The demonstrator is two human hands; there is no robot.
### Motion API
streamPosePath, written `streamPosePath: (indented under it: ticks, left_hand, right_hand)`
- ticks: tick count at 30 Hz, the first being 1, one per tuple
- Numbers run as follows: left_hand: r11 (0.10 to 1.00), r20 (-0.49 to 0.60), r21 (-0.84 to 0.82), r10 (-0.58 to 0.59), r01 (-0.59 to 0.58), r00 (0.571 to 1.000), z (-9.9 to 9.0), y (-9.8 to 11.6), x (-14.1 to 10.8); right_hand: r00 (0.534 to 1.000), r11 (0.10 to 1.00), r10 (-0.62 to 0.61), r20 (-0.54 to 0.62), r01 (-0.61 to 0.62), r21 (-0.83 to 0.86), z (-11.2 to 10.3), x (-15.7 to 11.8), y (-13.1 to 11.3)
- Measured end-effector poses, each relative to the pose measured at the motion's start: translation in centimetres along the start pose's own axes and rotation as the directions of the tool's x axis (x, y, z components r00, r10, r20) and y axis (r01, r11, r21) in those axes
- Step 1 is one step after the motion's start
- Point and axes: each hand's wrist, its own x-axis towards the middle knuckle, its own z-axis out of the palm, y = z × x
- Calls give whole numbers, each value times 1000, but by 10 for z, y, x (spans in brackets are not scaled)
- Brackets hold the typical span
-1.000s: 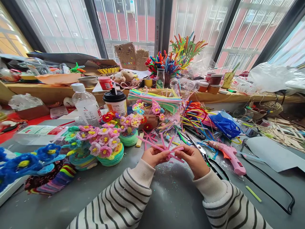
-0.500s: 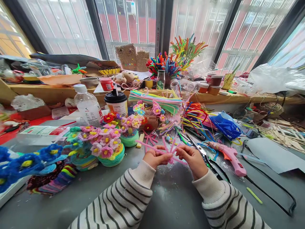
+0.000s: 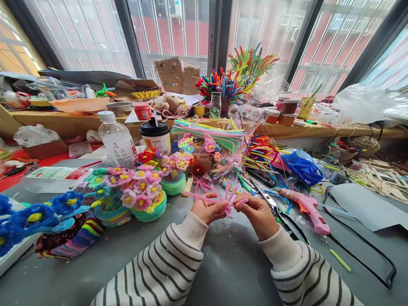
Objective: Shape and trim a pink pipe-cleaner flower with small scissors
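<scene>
Between my hands is a pink pipe-cleaner piece [image 3: 227,196], its fuzzy stems fanning out from a bunched middle. My left hand [image 3: 209,209] pinches it near the centre, thumb on top, and one long stem sticks out to the left. With thumb and fingertips, my right hand [image 3: 256,213] grips a stem on the right side. Another set of pink pipe cleaners [image 3: 201,183] lies on the table just beyond. Scissors [image 3: 270,203] with black handles rest right of my right hand, partly hidden by it.
Left of my hands stand pink pipe-cleaner flowers [image 3: 145,187] in wrapped pots and blue flowers [image 3: 35,217]. A plastic bottle [image 3: 117,142] and a lidded cup [image 3: 156,138] are behind them. A pink glue gun [image 3: 307,208] with its cord lies right, near a green stick [image 3: 340,260].
The pink piece has turned slightly in my hands, and its stems now fan upward differently. My right fingers have shifted along a stem, which now points up to the right.
</scene>
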Motion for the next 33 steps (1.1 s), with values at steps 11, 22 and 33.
streamPosePath:
  ticks: [11,22,33]
  left_hand:
    - [999,-22,8,40,-39,999,-1,-4,3]
    - [997,-35,26,72,-71,997,-2,-5,4]
    - [994,-104,27,112,-110,988,-2,-5,5]
  right_hand:
    - [987,967,160,6,-158,201,5,-2,4]
    - [987,997,39,-155,-49,-67,6,-4,0]
    - [989,988,-45,-143,23,-151,11,-7,-2]
